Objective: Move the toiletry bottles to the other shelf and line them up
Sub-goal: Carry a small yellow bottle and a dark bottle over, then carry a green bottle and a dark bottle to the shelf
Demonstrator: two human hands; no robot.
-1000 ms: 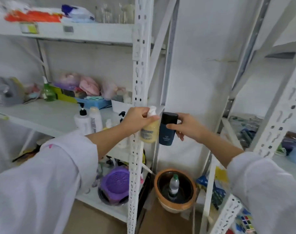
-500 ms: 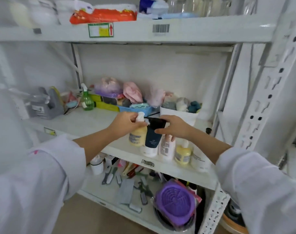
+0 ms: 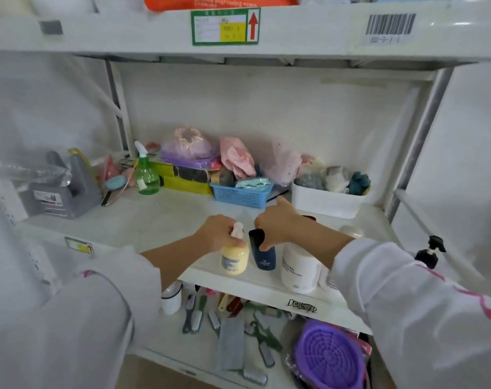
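Yellow bottle (image 3: 235, 258) w/ pale pump top now sits near the front edge of the white mid shelf (image 3: 143, 223), left hand (image 3: 220, 234) wrapped over its neck and pump. Dark navy bottle (image 3: 264, 252) stands just right of it, nearly touching, right hand (image 3: 279, 224) gripping its black cap from above. A sec ago both were held up in the air by the rack post, between the two racks; half a sec ago they hovered over this shelf. So change = bottles carried across and lowered onto the target shelf. Both bases look down on the board, but can't confirm fully, blur. Neither hand has let go yet.

Meaning for task: this pair looks about placed, release prob next. Row is forming along the front: yellow, navy, then big white bottle (image 3: 300, 269) to the right, more white ones behind the right sleeve, partly hidden.

Looks: yellow one squat, rounded, cream-yellow body w/ blue-grey label, upright. Navy one slim, taller, small pale print low on its face, upright or tilted slightly. Both look like smooth plastic, prob light.

Far side of shelf has green spray bottle (image 3: 146, 175), blue basket (image 3: 241, 193), white bin (image 3: 327, 203); well apart from the row.
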